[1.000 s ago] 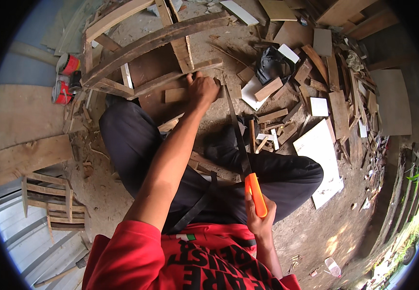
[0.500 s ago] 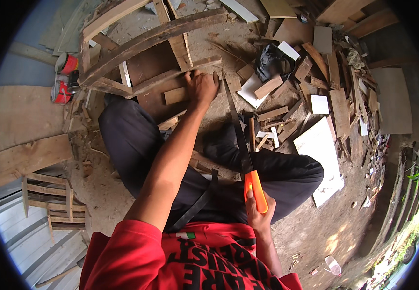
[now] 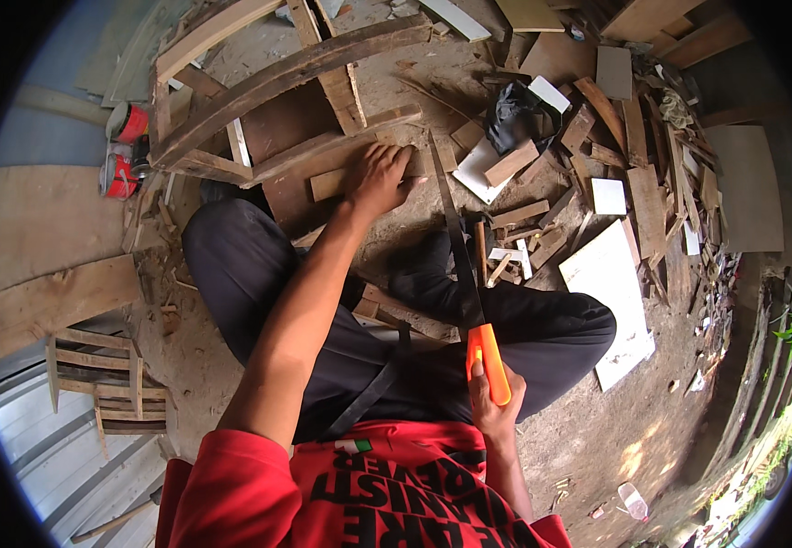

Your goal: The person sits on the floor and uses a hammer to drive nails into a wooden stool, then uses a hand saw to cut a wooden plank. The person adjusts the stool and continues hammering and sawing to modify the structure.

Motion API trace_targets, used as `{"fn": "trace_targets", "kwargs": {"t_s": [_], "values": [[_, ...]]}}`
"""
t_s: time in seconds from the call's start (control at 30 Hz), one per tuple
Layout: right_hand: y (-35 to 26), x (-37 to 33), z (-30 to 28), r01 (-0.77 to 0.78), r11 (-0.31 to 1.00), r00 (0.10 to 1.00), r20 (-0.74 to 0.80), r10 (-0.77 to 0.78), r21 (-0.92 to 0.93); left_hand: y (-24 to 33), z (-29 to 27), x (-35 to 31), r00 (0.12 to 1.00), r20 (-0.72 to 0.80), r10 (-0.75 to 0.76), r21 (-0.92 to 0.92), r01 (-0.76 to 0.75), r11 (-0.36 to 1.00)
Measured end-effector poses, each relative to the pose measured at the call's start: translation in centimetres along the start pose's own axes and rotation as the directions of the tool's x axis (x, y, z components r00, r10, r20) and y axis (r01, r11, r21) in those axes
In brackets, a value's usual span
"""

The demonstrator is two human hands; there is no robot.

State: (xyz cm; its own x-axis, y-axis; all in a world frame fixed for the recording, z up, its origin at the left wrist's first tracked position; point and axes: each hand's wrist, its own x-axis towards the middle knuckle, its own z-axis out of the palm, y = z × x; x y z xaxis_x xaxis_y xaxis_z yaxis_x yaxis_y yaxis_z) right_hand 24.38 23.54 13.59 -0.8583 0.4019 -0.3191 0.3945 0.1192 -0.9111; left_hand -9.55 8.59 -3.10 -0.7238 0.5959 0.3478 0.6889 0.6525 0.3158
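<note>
Dirt floor (image 3: 588, 447), dusty and littered with offcuts; person is sitting on it with legs in dark trousers folded under the work. Scrap pile is lying beyond and to the right of the left hand (image 3: 376, 179): short wood blocks, pale flat panels, a white board (image 3: 608, 301) and a black bag (image 3: 513, 114). Curved wooden frame (image 3: 277, 78) of rough beams is lying just beyond the left hand, running off to its left. Two red cans (image 3: 122, 151) are standing well to the left of that hand, past the frame's end. A slatted wooden piece (image 3: 95, 379) is lying at far left, beside corrugated metal sheeting. Left hand is pressing flat, fingers spread, on a small wood strip (image 3: 334, 183) lying against the frame; the strip is pale brown, narrow and plank-like, its right part covered by the palm. Right hand (image 3: 495, 402) is closing around the orange handle of a handsaw (image 3: 462, 265), held near the lap. The saw's blade is dark, long and thin, reaching away from the right hand toward the left hand, its tip ending just right of the left fingers.
</note>
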Motion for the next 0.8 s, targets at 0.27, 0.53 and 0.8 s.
{"fn": "trace_targets", "kwargs": {"t_s": [0.27,0.53,0.8], "values": [[-0.9,-0.3,-0.4,0.063,0.992,0.998,0.038,-0.059,-0.113,-0.2,-0.8,1.1,1.0,0.003,0.014,-0.133,-0.014,0.991],[-2.8,-0.2,-0.4,0.005,0.995,0.999,0.051,0.0,-0.098,-0.5,-0.6,1.5,1.0,0.005,-0.019,-0.103,0.02,0.995],[-3.5,0.8,-0.1,0.012,0.996,0.999,0.046,-0.008,-0.089,-0.2,-1.5,1.8,0.988,0.136,-0.078,-0.099,0.092,0.991]]}}
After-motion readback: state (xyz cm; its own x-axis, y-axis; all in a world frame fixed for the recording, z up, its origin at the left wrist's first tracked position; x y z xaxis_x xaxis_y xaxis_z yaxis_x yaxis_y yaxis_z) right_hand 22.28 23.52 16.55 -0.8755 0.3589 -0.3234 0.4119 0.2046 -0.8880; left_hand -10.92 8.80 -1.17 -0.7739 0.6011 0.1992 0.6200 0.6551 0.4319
